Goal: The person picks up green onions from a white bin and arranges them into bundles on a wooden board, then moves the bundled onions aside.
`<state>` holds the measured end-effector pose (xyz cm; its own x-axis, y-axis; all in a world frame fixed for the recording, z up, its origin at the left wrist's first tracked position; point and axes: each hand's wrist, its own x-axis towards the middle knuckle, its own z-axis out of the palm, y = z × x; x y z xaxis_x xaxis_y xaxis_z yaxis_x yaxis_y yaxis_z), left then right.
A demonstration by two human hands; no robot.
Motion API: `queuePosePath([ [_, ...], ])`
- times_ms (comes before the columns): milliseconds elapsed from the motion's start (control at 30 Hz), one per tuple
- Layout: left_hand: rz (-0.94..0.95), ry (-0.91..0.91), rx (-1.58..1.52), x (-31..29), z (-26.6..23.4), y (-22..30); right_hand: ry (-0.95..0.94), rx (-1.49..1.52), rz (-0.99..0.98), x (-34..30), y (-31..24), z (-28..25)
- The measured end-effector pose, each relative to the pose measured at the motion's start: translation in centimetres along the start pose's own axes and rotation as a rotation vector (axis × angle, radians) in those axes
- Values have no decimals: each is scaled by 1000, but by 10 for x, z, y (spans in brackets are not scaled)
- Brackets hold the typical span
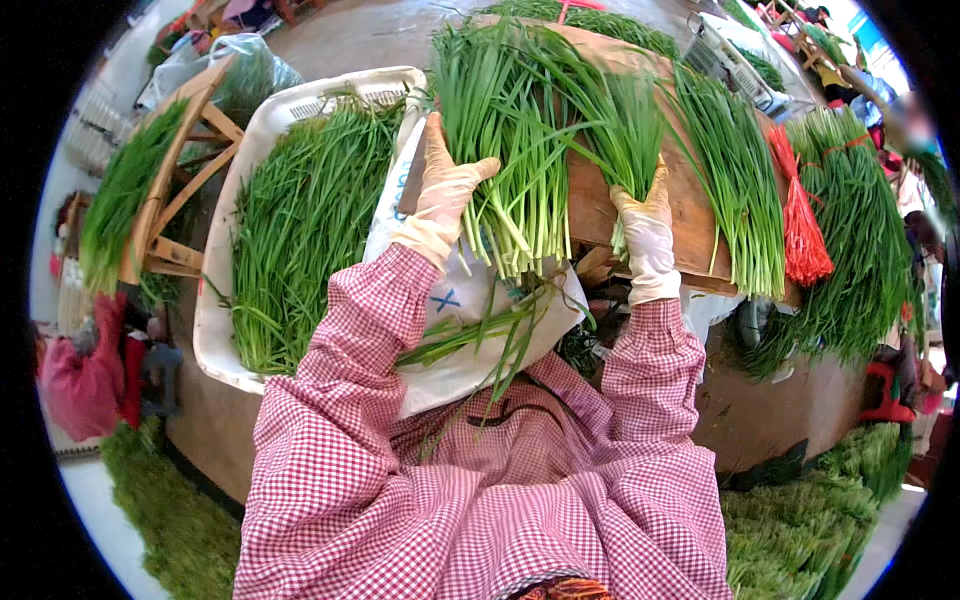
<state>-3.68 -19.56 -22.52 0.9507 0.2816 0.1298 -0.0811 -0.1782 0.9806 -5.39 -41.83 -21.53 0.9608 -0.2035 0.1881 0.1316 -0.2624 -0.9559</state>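
My left hand (443, 185), in a pale rubber glove, lies against the left side of a large bunch of green chives (505, 140) on a wooden board (690, 205), thumb spread over the stalks. My right hand (645, 225), gloved too, closes around the white lower ends of a smaller chive bunch (625, 130) beside it. Both sleeves are red-and-white check. A white sack (470, 300) hangs below the board with a few loose chives on it.
A white plastic crate (225, 230) full of chives stands at left. More chives (740, 180) and a bundle of red ties (800, 225) lie on the board's right. A wooden frame (170, 170) stands far left; chive heaps cover the floor (800, 530).
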Motion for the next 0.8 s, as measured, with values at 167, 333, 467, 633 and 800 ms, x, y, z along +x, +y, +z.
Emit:
queuePosePath([
  [167,-85,-83,-371,-5,8,7,94,-82,-118,-3,19,7],
  [333,-102,-75,-404,10,12,9,286,848,88,-11,5,-6],
  [467,-118,-77,-630,12,8,2,201,145,87,-12,-4,-14],
  [633,-123,-217,-673,11,11,4,-137,-440,-101,-3,3,-3],
  [800,-111,-307,-283,20,34,-3,-122,-376,-212,1,7,8],
])
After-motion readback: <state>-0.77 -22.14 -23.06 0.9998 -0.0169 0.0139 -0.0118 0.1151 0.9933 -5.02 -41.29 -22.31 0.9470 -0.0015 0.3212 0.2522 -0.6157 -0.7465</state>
